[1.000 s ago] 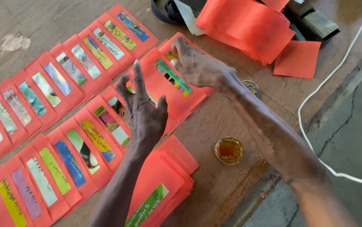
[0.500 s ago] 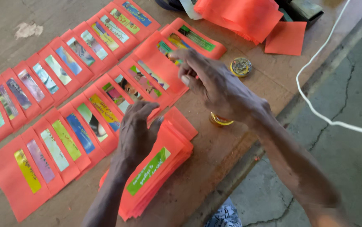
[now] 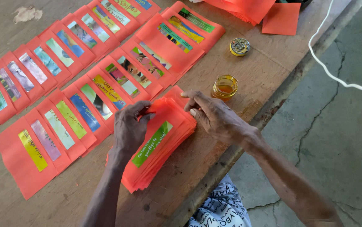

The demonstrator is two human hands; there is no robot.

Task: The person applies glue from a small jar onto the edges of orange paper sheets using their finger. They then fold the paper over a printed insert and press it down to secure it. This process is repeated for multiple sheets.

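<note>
Table: a worn wooden table (image 3: 256, 80) bore everything; its far-left and top reaches were cut off by the frame.
Laid-out rows: two long overlapping rows of orange sheets (image 3: 84, 84), each already carrying a coloured paper strip, fanned across the table; this part of the work looked done, though how far the rows ran past the edges could not be seen.
Spare paper: a pile of plain orange paper (image 3: 248, 8) lay at the top edge, mostly out of view, so what was left there was hard to judge.
Stack: the orange stack (image 3: 155, 147) sat near the table's front edge, between the hands, its top sheet bearing a green strip (image 3: 152, 143); the count of sheets beneath could not be made out.
Left hand: the left hand (image 3: 128, 128) pinched the stack's upper-left edge, fingers curled closed on it.
Right hand: the right hand (image 3: 214, 115) pressed its fingertips on the stack's upper-right corner; whether it gripped a sheet could not be told.
Jar: a small open jar of amber liquid (image 3: 224, 86) stood just beside the right hand.
Lid: a round lid (image 3: 239, 46) lay apart, farther up.
</note>
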